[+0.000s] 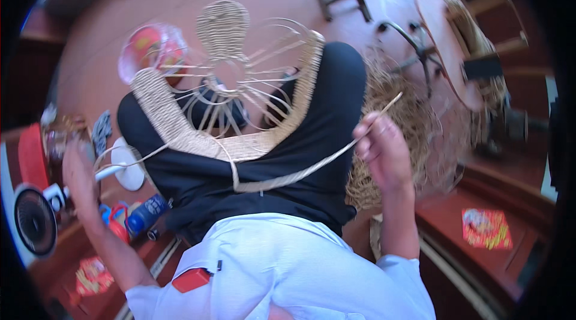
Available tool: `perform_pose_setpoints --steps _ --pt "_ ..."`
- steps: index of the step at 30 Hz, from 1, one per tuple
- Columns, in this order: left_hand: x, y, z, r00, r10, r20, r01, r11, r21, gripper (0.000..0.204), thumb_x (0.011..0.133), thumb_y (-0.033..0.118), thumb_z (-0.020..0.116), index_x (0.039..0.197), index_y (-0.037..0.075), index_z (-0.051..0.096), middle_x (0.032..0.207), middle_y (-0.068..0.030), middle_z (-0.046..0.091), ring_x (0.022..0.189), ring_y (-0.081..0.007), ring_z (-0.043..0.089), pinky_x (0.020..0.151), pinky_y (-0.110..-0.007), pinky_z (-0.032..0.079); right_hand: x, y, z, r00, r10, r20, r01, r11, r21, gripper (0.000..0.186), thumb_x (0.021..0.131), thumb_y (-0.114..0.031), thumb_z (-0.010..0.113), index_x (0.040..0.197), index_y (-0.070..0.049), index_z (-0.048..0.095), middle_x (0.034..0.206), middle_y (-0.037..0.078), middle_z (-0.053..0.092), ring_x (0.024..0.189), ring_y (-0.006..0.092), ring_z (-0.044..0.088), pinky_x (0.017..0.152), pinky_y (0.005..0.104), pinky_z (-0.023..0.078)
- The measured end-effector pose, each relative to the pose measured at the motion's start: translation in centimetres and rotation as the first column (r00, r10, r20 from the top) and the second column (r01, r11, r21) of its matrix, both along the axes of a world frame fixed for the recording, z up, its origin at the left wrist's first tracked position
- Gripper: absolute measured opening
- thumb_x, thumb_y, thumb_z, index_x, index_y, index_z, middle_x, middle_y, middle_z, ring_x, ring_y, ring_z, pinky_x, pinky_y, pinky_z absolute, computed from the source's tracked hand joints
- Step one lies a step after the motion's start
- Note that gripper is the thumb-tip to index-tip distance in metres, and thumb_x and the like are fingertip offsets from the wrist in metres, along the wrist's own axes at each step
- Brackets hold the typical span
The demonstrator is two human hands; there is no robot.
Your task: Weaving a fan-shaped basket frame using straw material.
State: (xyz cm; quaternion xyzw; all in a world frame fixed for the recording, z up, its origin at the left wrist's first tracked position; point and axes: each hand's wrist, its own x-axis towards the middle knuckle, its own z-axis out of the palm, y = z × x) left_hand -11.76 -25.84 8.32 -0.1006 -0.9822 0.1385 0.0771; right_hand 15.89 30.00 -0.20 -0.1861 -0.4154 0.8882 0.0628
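Observation:
Across my lap lies a wicker piece (pixel 240 150), with straw cord wound tightly round its U-shaped frame. Thin bent rods (pixel 255 95) fan out inside it from a small ring, and a rounded woven panel (pixel 223 27) rises at its far end. My right hand (pixel 384 146) is closed in a pinch on a pale straw cord (pixel 300 174), whose tip sticks out past the fingers. That cord sags over my dark trousers and bends up to the frame's near edge. My left hand (pixel 79 170), smeared by motion, is off to the left; a thin strand (pixel 144 156) runs from the frame toward it.
A heap of loose straw cord (pixel 390 140) covers the floor at right, beside a wheeled chair base (pixel 420 50). At left stand a round fan (pixel 36 220), a blue bottle (pixel 147 213) and a white round base (pixel 127 167). A pink-red basin (pixel 153 50) sits beyond my knee.

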Motion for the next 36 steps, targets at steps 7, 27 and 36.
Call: perform_pose_setpoints --steps 7,27,36 --pt "9.9 21.4 1.6 0.598 -0.68 0.424 -0.231 0.361 0.904 0.052 0.111 0.026 0.049 0.155 -0.002 0.048 0.139 -0.0206 0.065 0.128 -0.0274 0.064 0.109 -0.039 0.048 -7.4 -13.3 1.5 0.935 0.347 0.074 -0.355 0.919 0.173 0.027 0.11 -0.018 0.063 0.121 0.004 0.074 0.111 0.006 0.06 0.088 0.0093 0.063 0.082 0.0246 0.055" --pt "9.5 23.2 -5.4 0.727 -0.587 0.356 -0.265 0.239 0.934 0.025 0.105 0.012 0.064 0.127 0.001 0.065 0.1 -0.0142 0.074 0.09 -0.0238 0.075 0.078 -0.036 0.058 -12.4 -14.1 0.0 0.943 0.306 0.131 -0.333 0.885 0.326 0.02 0.103 -0.017 0.075 0.115 -0.001 0.072 0.093 0.002 0.074 0.078 0.0051 0.065 0.067 0.0205 0.051" --pt "5.8 25.2 -6.8 0.835 -0.524 0.17 0.122 0.476 0.871 0.009 0.1 0.011 0.066 0.103 0.003 0.066 0.096 -0.0186 0.069 0.095 -0.0381 0.072 0.081 -0.048 0.058 -17.1 -10.0 1.0 0.991 -0.093 -0.091 0.13 0.761 0.636 0.008 0.1 -0.005 0.074 0.105 0.001 0.071 0.088 0.003 0.072 0.078 0.0077 0.065 0.073 0.0235 0.053"
